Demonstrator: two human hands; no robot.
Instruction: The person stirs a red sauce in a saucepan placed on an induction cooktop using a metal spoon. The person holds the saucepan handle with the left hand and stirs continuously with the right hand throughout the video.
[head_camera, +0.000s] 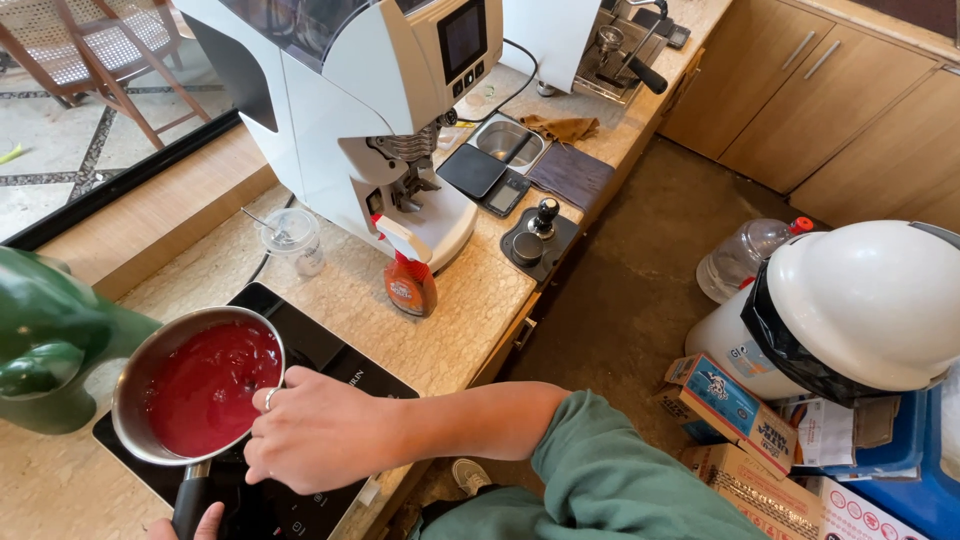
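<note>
Left hand (185, 525) mostly cut off, seemingly on saucepan handle (190, 500).

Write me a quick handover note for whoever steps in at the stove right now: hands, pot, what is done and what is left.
Right hand: over the black induction cooktop, fingers by the saucepan rim; whether it holds anything cannot be told.
Left hand: at the saucepan's black handle, mostly out of frame.
Saucepan sits on the cooktop, filled with red sauce.
Done: sauce is in the pan.
Left: judging by the hand positions, probably setting the heat.

Spray bottle (410, 280), grinder (370, 110) behind saucepan (200, 385)
</note>
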